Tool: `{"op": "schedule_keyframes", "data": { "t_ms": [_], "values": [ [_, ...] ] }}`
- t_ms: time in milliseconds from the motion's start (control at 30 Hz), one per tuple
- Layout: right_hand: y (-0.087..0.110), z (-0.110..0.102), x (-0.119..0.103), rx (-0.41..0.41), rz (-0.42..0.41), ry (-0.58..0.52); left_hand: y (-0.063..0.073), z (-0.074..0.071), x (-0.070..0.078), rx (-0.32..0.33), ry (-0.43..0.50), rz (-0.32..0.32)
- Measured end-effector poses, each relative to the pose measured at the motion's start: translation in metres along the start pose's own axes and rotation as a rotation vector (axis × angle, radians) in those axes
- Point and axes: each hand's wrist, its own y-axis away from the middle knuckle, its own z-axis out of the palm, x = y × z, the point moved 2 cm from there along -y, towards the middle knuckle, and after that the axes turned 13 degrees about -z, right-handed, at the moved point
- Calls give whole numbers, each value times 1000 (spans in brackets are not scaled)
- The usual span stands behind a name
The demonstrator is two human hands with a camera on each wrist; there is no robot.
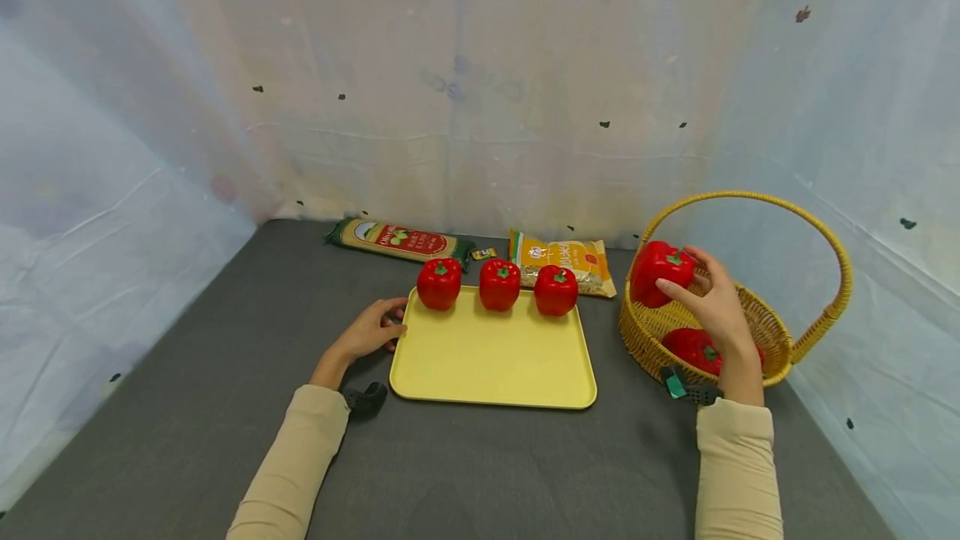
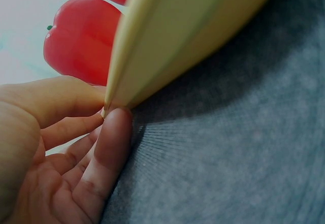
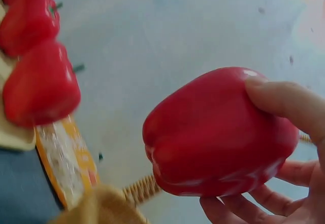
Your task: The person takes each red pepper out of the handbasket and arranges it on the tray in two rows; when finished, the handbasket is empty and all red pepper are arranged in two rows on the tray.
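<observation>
Glossy red bell pepper with green stem point(image 1: 660, 275): held over woven golden wicker basket point(image 1: 637, 344). Right hand point(image 1: 720, 307) grip closed round it, thumb opposite fingers. At least one more red pepper point(image 1: 686, 344) inside. Left hand point(image 1: 371, 328) grip pinches left rim of yellow rectangular tray point(image 1: 495, 352). Three red peppers point(image 1: 498, 285) line its far edge. Grey bench point(image 1: 487, 473) underneath.

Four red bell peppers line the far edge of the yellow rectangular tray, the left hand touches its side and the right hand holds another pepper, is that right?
Wrong count: the head view shows three red bell peppers along the far edge of the yellow rectangular tray, not four. The left hand touches the tray's side, and the right hand holds another pepper.
</observation>
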Motion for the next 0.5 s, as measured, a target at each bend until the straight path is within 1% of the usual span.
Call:
{"op": "schedule_keyframes", "data": {
  "t_ms": [100,300,367,500],
  "values": [
    [1,13,-11,13,-35,-9,0,0,0,0,-3,-1],
    [-4,45,-31,19,-198,-82,0,0,0,-1,-5,3],
    [-6,57,-38,12,-234,-120,0,0,0,-3,1,7],
    [-10,81,-50,-27,-255,-180,0,0,-1,-1,23,9]
  ]
}}
